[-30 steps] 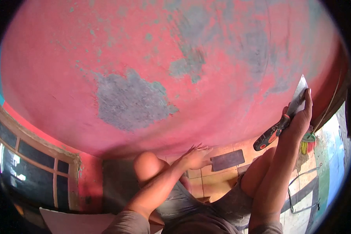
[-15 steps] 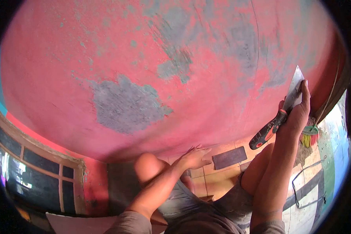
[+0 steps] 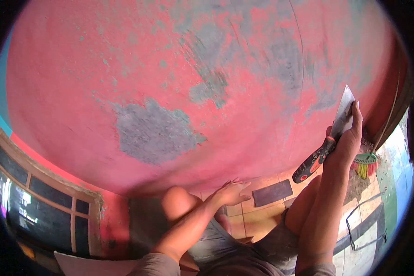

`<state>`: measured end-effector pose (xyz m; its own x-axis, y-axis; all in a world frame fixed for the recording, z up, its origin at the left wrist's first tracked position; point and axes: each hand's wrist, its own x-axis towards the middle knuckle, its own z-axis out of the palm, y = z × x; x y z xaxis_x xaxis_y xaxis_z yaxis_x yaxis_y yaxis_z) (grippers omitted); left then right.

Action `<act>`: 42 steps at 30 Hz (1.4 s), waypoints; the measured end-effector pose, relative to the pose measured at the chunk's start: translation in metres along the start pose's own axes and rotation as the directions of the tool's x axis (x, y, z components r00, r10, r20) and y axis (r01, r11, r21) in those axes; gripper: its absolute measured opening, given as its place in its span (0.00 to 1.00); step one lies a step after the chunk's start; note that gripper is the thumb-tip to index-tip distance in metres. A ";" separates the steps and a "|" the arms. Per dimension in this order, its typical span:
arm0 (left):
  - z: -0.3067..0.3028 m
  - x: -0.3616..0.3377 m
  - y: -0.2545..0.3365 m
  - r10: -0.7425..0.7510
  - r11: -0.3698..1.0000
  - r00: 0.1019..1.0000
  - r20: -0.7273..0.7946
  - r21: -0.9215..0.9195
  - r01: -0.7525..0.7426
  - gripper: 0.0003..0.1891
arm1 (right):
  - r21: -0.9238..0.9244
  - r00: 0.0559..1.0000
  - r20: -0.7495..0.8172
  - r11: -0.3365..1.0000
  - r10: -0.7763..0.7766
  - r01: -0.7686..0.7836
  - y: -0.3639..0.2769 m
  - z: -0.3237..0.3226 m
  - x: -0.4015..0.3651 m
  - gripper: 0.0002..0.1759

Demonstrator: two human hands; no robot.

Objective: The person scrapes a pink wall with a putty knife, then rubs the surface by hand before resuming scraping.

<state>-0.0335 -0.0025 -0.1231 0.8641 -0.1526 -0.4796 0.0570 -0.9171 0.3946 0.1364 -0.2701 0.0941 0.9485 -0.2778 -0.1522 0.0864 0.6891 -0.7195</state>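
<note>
My right hand (image 3: 347, 145) is closed around a putty knife (image 3: 313, 161) with a worn black and orange handle. Its metal blade points up along the wall, and one finger lies along the blade's side. Over my bent knee my left hand (image 3: 231, 193) reaches forward, fingers spread and holding nothing. Facing me is a pink wall (image 3: 244, 138) with peeled paint. A large bare grey patch (image 3: 154, 133) shows low on the left, and scraped grey-green areas spread higher up.
A dark rectangular piece (image 3: 272, 193) lies on the tiled floor near the wall's foot. To the right stands a broom (image 3: 365, 168) with red and yellow bristles. A framed window (image 3: 37, 202) is at lower left, and a thin black cable (image 3: 349, 225) lies at right.
The view has shifted a little, so the wall patches sit slightly lower and farther right. My right hand with the putty knife appears a bit lower; both hands keep their pose.
</note>
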 end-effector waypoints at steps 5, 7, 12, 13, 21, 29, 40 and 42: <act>0.003 0.000 -0.005 0.010 1.000 1.000 -0.008 0.005 -0.010 0.39 | -0.011 1.000 0.000 1.000 0.012 -0.012 0.002 0.005 -0.004 0.18; 0.001 -0.001 -0.003 0.013 1.000 1.000 -0.019 -0.017 -0.013 0.38 | 0.004 1.000 -0.022 1.000 0.001 -0.001 0.003 0.008 -0.004 0.18; -0.019 -0.005 0.007 0.194 0.977 0.920 -0.341 -0.016 -0.212 0.34 | 0.004 1.000 -0.013 1.000 0.024 -0.024 0.002 0.005 -0.003 0.19; -0.035 -0.010 0.019 0.273 0.959 0.803 -0.529 0.085 -0.270 0.33 | -0.005 1.000 -0.006 1.000 0.027 -0.027 0.003 0.002 -0.001 0.19; -0.152 -0.048 0.006 0.217 0.881 0.125 -0.968 0.249 0.402 0.39 | -0.045 0.999 0.018 0.998 0.047 -0.046 0.003 0.005 -0.008 0.18; -0.128 -0.068 -0.030 0.318 0.643 0.814 -0.486 0.741 0.191 0.39 | -0.004 0.996 0.026 0.996 0.089 -0.089 0.007 0.017 -0.015 0.19; -0.150 -0.088 -0.050 0.431 0.750 0.185 -0.883 0.465 0.471 0.32 | 0.066 0.990 0.119 0.994 0.075 -0.083 0.015 0.013 -0.013 0.18; -0.151 -0.093 -0.055 0.392 0.782 0.114 -0.913 0.396 0.482 0.33 | 0.053 0.994 0.072 0.995 0.083 -0.087 0.012 0.020 -0.019 0.18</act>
<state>-0.0409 0.1176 0.0184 0.5775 -0.0402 0.8154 0.2630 -0.9364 -0.2324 0.1255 -0.2431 0.1018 0.9719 -0.1705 -0.1622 0.0196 0.7454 -0.6664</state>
